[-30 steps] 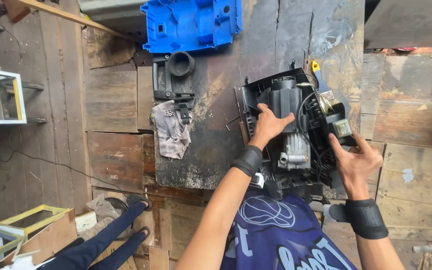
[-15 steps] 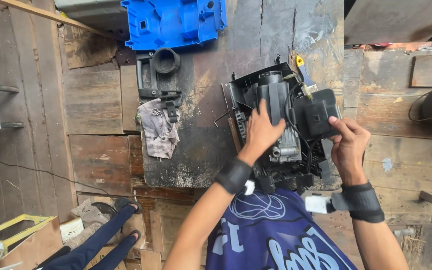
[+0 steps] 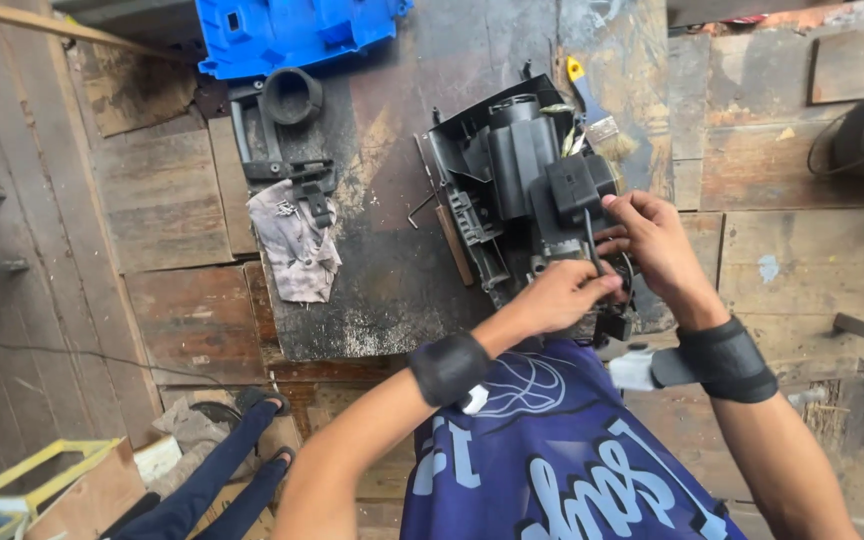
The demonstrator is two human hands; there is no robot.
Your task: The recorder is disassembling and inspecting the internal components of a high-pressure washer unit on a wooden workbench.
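A black plastic machine housing (image 3: pixel 507 175) with inner parts lies on a dark, stained metal plate (image 3: pixel 392 270). My right hand (image 3: pixel 652 240) pinches a thin black cable that comes off a small black box (image 3: pixel 577 185) on the housing. Just below it, my left hand (image 3: pixel 562 295) grips the lower end of the same cable at the housing's near edge. Both wrists wear black bands. A small black plug (image 3: pixel 612 325) hangs under my left hand.
A blue plastic casing (image 3: pixel 292 30) lies at the plate's far edge, a black bracket with a round socket (image 3: pixel 287 120) beside it, and a dirty rag (image 3: pixel 297 245) below. A yellow-handled paintbrush (image 3: pixel 597 115) rests behind the housing. Wooden planks surround the plate.
My left hand has slid from the top of the housing down to its near edge onto the cable. My right hand has moved up and left to the small box.
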